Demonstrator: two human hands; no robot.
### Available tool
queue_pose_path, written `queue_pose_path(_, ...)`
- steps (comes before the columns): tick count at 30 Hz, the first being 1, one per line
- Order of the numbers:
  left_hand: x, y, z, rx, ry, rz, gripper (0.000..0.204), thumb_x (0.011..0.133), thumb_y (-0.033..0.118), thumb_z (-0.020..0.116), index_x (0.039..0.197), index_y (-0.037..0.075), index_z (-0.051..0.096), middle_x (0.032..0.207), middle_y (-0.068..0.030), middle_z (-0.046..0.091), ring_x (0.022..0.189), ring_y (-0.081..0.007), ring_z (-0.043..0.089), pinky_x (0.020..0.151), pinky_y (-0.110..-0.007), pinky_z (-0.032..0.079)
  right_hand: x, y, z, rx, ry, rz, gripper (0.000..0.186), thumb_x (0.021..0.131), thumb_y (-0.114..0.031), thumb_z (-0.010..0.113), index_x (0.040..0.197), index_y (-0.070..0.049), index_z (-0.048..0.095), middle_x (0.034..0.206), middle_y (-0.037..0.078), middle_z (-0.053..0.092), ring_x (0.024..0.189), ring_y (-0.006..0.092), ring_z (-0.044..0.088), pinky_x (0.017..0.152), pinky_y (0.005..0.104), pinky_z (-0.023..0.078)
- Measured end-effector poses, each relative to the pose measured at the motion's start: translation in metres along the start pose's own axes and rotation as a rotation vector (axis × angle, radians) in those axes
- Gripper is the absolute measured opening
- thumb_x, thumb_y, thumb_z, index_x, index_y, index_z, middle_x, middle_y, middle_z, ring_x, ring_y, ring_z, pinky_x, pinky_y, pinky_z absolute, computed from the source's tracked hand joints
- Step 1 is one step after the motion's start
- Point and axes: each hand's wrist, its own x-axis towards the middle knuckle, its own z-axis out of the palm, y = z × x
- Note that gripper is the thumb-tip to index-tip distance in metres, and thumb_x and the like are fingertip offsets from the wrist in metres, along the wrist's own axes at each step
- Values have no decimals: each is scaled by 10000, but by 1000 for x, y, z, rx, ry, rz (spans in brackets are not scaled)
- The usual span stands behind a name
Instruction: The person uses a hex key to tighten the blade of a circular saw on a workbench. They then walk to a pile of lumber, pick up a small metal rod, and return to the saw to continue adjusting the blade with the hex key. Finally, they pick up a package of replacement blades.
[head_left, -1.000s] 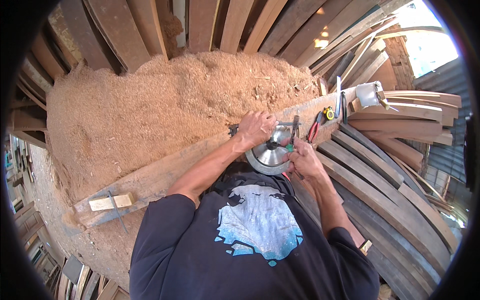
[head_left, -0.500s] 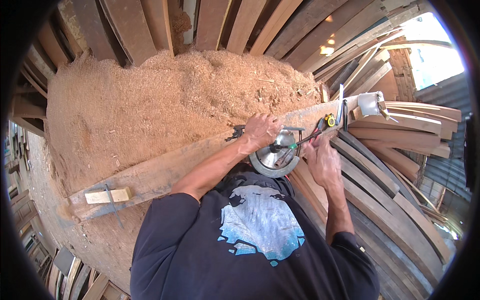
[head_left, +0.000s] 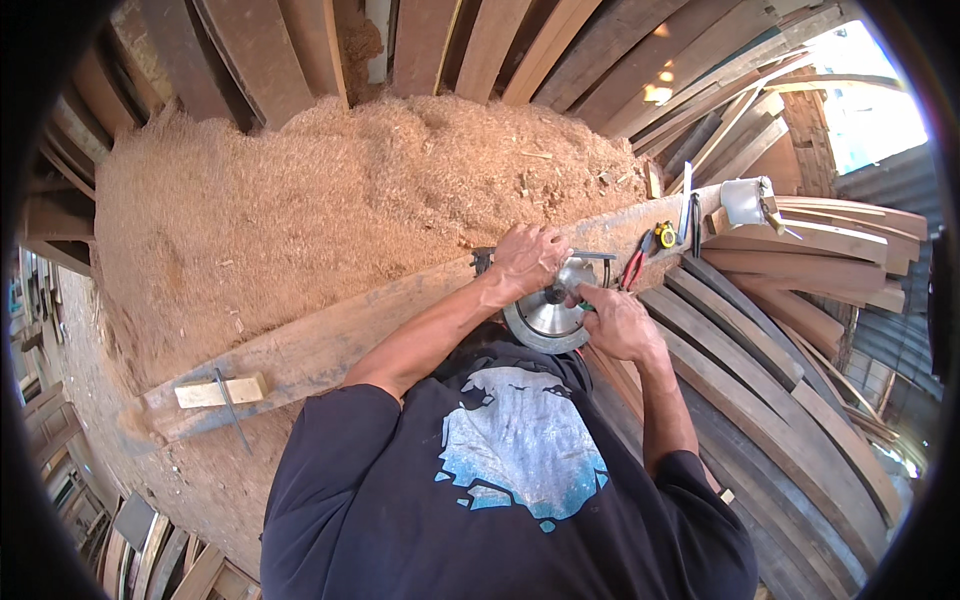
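Observation:
My left hand (head_left: 528,260) grips the top of a circular saw (head_left: 544,325), whose round silver blade faces up, with a dark base edge showing either side of my fingers. My right hand (head_left: 615,320) is closed beside the blade's hub, on a tool with a green part (head_left: 586,305), mostly hidden by my fingers. The saw sits at the near edge of a long, dusty plank (head_left: 335,315). Right of the saw lie red-handled pliers (head_left: 632,272), a yellow tape measure (head_left: 665,236) and a metal strip (head_left: 684,200).
Wood shavings (head_left: 290,200) cover the area beyond the plank. A white container (head_left: 742,200) stands at the plank's right end. A pale wood block (head_left: 205,392) with a metal rod lies at left. Stacked boards (head_left: 770,420) crowd the right, before corrugated sheeting (head_left: 890,310).
My right hand swung out rightward with the green tool half a second ago and is now back in close at the hub. My left hand stays on the saw.

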Motion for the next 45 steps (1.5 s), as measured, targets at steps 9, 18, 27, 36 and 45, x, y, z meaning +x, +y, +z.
queue_pose_path(9, 3, 2, -10, 9, -42, 24, 265, 971, 340, 594, 1060, 118, 707, 1029, -101, 708, 1032, -318, 680, 888, -471, 529, 10, -2, -6, 444, -153, 345, 267, 1016, -231, 550, 1133, -6, 634, 898, 222, 710, 861, 384, 717, 787, 496, 547)
queue_pose_path(18, 4, 0, -1, 14, 13, 33, 264, 1002, 324, 573, 1066, 103, 701, 1007, -106, 703, 938, -325, 697, 818, -465, 546, 14, -4, 6, 1396, -61, 595, 269, 1122, -282, 464, 1168, -42, 577, 775, 66, 635, 626, 199, 658, 558, 366, 548)
queue_pose_path(27, -2, 1, 7, 47, 19, 66, 260, 1030, 359, 551, 1028, 140, 692, 1005, -115, 713, 1026, -331, 702, 848, -486, 552, 2, -15, -19, -201, -179, -3, 239, 994, -252, 615, 1111, -48, 658, 886, 254, 715, 942, 454, 695, 835, 563, 510)
queue_pose_path(36, 8, 0, 3, -25, -16, -38, 336, 1029, 409, 526, 1043, 107, 672, 1016, -136, 705, 986, -362, 687, 830, -501, 541, -2, 15, -14, -133, -23, -120, 323, 951, -130, 610, 1263, -57, 576, 934, 281, 695, 931, 477, 673, 815, 587, 490)
queue_pose_path(45, 6, -14, -20, -95, -156, -89, 336, 949, 372, 662, 1069, 59, 674, 1005, -164, 686, 1004, -371, 672, 890, -512, 522, -7, 21, -2, -3, 79, -104, 384, 952, -103, 560, 1317, 7, 520, 839, 301, 690, 888, 500, 683, 797, 586, 512)
